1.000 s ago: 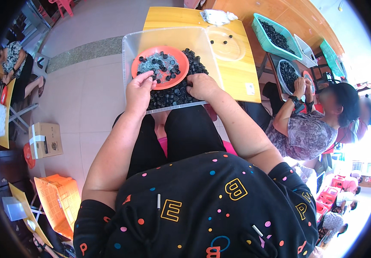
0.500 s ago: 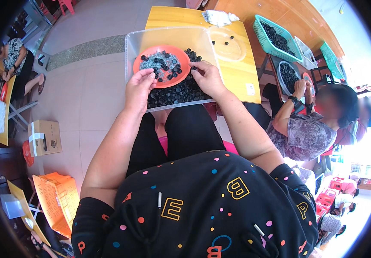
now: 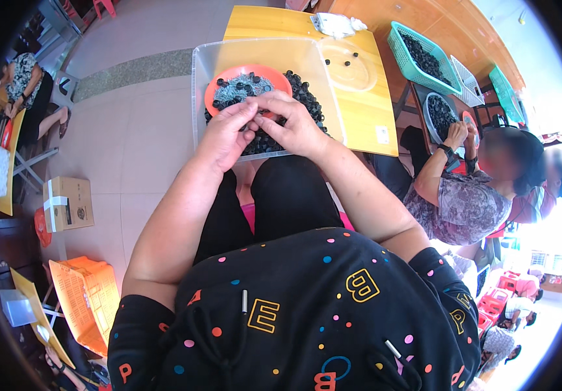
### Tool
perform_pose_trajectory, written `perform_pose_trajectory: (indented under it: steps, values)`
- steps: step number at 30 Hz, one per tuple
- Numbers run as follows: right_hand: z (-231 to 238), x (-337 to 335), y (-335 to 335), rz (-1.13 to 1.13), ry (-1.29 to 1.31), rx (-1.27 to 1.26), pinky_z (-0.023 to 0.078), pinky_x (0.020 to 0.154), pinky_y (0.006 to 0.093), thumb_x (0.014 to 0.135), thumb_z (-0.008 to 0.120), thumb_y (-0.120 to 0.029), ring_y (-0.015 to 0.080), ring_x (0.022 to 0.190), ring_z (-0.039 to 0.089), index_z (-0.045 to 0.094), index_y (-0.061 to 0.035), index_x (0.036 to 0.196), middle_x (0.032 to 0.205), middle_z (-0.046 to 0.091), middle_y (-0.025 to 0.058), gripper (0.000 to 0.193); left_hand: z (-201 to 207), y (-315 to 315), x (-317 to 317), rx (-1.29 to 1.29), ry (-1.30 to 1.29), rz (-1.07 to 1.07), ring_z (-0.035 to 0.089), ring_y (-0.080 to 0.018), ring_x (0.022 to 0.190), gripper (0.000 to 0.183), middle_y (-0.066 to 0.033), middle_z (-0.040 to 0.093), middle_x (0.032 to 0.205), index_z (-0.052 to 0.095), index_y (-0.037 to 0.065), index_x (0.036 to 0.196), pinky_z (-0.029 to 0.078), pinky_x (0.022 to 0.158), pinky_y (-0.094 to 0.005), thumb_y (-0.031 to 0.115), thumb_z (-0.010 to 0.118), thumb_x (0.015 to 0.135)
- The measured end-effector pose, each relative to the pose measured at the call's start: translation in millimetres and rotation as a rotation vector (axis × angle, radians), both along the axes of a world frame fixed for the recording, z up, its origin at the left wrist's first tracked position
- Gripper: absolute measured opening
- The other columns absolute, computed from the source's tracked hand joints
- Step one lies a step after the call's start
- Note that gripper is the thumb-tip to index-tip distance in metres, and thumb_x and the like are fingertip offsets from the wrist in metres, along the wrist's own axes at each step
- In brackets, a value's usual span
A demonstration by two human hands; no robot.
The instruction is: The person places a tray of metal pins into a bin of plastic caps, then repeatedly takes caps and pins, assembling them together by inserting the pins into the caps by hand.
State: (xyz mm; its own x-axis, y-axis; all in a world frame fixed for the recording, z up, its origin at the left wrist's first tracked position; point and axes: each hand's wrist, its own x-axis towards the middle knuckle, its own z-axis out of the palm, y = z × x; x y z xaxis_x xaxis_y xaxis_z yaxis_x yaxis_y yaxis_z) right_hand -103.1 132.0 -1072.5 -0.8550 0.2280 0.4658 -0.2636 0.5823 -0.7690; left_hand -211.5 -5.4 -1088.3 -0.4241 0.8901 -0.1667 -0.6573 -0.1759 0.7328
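My left hand (image 3: 224, 135) and my right hand (image 3: 294, 125) meet over the near part of a clear plastic bin (image 3: 333, 107). Thumbs and fingers of both are pinched together, tip to tip. Whatever lies between them is hidden by the fingers. Just behind, an orange-red round plate (image 3: 245, 68) rests in the bin. On it lie a heap of thin silvery screws or pins (image 3: 225, 89) and several small black round caps (image 3: 236, 100). Many more black caps (image 3: 307, 98) fill the bin around and under the plate.
A yellow wooden table (image 3: 375, 85) under the bin carries a clear round lid (image 3: 352, 78), a few caps and a white bag (image 3: 336, 25). At the right, a co-worker (image 3: 457, 195) handles parts beside a teal basket (image 3: 418, 49) of black caps. An orange crate (image 3: 82, 306) and a carton (image 3: 69, 204) stand left.
Both hands have come together from the plate's two sides to its near edge. The black cap seen at my left fingertips before is now hidden.
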Motion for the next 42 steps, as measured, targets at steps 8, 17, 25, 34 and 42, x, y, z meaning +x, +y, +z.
perform_pose_trajectory:
  steps: [8, 17, 25, 34, 42]
  values:
    - [-30.2, -47.7, 40.0, -0.033, -0.294, 0.501, 0.05, 0.082, 0.0355, 0.076, 0.066, -0.007, 0.0274, 0.088, 0.061, 0.074, -0.0096, 0.086, 0.085, 0.065, 0.0108, 0.013, -12.1, -15.9, -28.9, -0.085, -0.078, 0.202, 0.052, -0.0072, 0.074, 0.017, -0.0017, 0.059, 0.087, 0.062, 0.002, 0.101, 0.044, 0.064, -0.0192, 0.016, 0.058, 0.094]
    - [-36.1, -85.9, 25.1, -0.027, -0.499, 0.8, 0.05, 0.083, 0.0392, 0.075, 0.063, -0.01, 0.0288, 0.094, 0.059, 0.072, -0.0104, 0.083, 0.085, 0.062, 0.0097, 0.012, -22.3, -17.4, -44.4, -0.097, -0.08, 0.23, 0.055, -0.0074, 0.074, 0.018, -0.0024, 0.058, 0.088, 0.06, 0.002, 0.104, 0.047, 0.064, -0.0195, 0.018, 0.057, 0.095]
    - [-46.0, -91.9, 21.9, 0.043, -0.598, 0.711, 0.048, 0.088, 0.0402, 0.08, 0.059, -0.012, 0.0282, 0.103, 0.058, 0.07, -0.0093, 0.086, 0.097, 0.064, 0.0109, 0.013, -24.7, -21.7, -50.5, -0.091, -0.115, 0.211, 0.056, -0.0083, 0.076, 0.017, -0.0024, 0.059, 0.089, 0.06, 0.003, 0.104, 0.048, 0.066, -0.0198, 0.017, 0.057, 0.094]
    - [-31.8, -64.4, 20.4, -0.145, -0.376, -0.056, 0.049, 0.063, 0.029, 0.086, 0.061, -0.008, 0.0135, 0.065, 0.059, 0.062, -0.0008, 0.085, 0.072, 0.062, 0.0062, 0.008, -23.0, -26.5, -43.7, -0.027, -0.138, 0.184, 0.058, -0.0088, 0.079, 0.019, -0.004, 0.06, 0.092, 0.058, 0.002, 0.108, 0.05, 0.069, -0.0201, 0.014, 0.055, 0.094]
    - [-12.3, -39.2, -0.3, -0.094, -0.281, -0.297, 0.048, 0.067, 0.0255, 0.091, 0.057, -0.007, 0.0085, 0.073, 0.057, 0.06, 0.0006, 0.092, 0.079, 0.061, 0.0016, 0.008, -14.5, -24.8, -22.9, 0.013, -0.186, 0.141, 0.058, -0.01, 0.083, 0.02, -0.005, 0.061, 0.095, 0.058, 0.001, 0.11, 0.051, 0.071, -0.0211, 0.012, 0.055, 0.094]
